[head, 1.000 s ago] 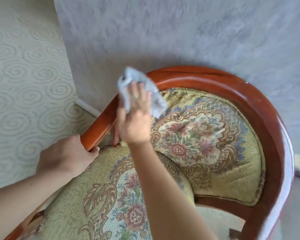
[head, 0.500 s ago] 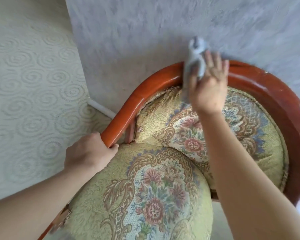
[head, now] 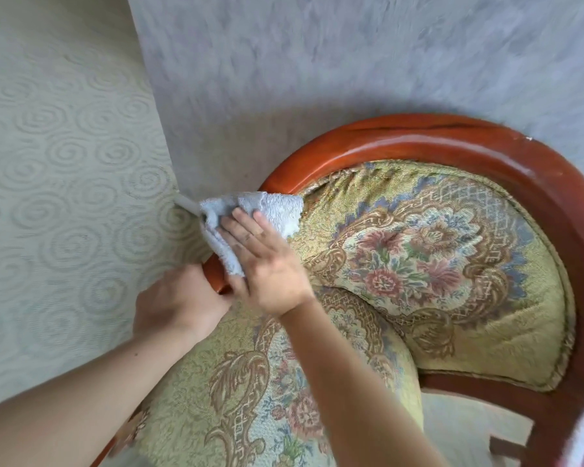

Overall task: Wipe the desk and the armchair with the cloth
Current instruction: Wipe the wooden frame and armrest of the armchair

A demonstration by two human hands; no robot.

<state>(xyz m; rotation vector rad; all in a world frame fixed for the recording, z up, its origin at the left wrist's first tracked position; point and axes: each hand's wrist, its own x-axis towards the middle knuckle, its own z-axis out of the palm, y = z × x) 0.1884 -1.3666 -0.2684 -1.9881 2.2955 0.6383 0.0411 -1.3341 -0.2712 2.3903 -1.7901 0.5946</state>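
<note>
The armchair has a curved red-brown wooden rail (head: 435, 138) and floral yellow-green upholstery on its back (head: 429, 264) and seat (head: 250, 382). A light blue terry cloth (head: 270, 205) lies draped over the left part of the rail. My right hand (head: 267, 264) presses the cloth against the rail with straight fingers, and the thumb is hidden under the cloth. My left hand (head: 179, 301) grips the left armrest of the rail just below the cloth, its fingers curled round the wood. The desk is not in view.
A grey textured wall (head: 351, 62) stands close behind the chair. Swirl-patterned pale carpet (head: 64, 197) covers the floor on the left, with a white baseboard (head: 186, 202) at the wall's foot. A chair leg and crossbar (head: 520, 409) show at lower right.
My right hand has swept the cloth from the top of the back rail down and left along the rail to just above my left hand. The left hand keeps its grip.
</note>
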